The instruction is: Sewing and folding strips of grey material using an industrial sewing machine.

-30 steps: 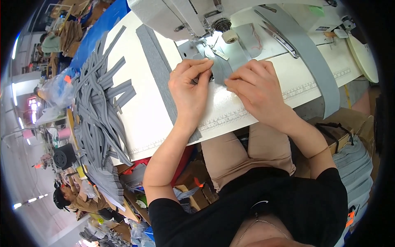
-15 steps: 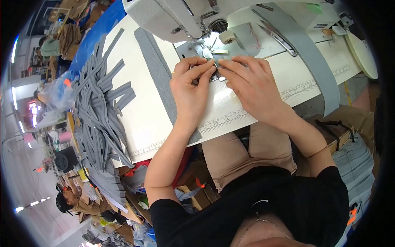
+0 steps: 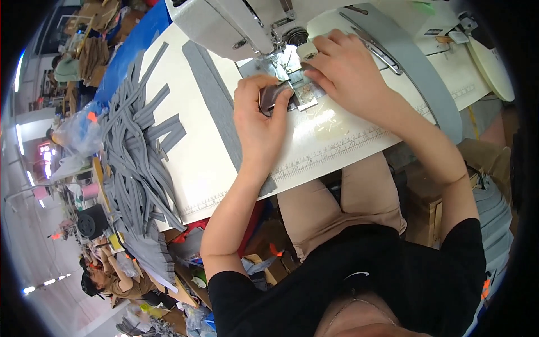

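Leftmost on the white table (image 3: 196, 174) I have heaped grey fabric strips (image 3: 132, 149), then a long grey band (image 3: 209, 90) lying flat. The left hand (image 3: 254, 121) pinches a dark, shiny curved piece (image 3: 268, 99) near the sewing machine's metal plate (image 3: 306, 103). The right hand (image 3: 349, 70) curls beside the cream roller (image 3: 306, 51); I can't tell whether it pinches anything. Scissors (image 3: 388, 60) lie beyond it.

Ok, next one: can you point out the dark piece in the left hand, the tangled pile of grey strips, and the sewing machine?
Dark piece (image 3: 270, 97): head view, on its exposed face.
Pile of grey strips (image 3: 124, 149): head view, mid-pile.
Sewing machine (image 3: 216, 29): head view, on its white housing.
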A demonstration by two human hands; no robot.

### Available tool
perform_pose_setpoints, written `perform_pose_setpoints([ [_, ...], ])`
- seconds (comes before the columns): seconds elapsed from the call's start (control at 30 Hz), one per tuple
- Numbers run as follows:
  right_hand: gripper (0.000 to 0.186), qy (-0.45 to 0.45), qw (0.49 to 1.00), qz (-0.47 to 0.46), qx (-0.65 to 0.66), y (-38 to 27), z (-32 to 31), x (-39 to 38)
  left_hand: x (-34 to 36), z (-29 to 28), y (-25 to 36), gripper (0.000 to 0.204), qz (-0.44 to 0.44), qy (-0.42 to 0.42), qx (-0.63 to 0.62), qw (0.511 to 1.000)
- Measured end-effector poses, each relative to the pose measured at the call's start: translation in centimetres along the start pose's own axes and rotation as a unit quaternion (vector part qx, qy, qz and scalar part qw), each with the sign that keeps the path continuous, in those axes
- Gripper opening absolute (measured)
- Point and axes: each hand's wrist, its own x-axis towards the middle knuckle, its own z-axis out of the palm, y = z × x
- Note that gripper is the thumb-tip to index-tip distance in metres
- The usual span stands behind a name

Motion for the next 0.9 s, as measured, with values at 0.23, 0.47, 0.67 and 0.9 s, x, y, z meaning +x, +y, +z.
perform_pose_setpoints([
  [0.23,0.016,-0.033,0.992,-0.082,-0.087,1.1,1.1,1.3,0.0,0.0,-1.3,0.026,0.064,-0.011,0.036,0.997],
  [0.47,0.018,0.006,0.992,-0.096,-0.082,1.9,2.4,1.9,0.1,-0.5,-1.0,0.033,0.049,-0.028,0.052,0.997],
  [0.67,0.023,-0.053,0.997,-0.056,0.03,2.9,2.2,2.5,-0.2,-0.4,-0.5,0.032,0.05,-0.037,0.071,0.996],
  [0.9,0.03,-0.111,0.987,-0.007,0.118,3.5,1.3,2.3,-0.6,0.5,-0.7,0.031,0.103,-0.066,0.178,0.976],
])
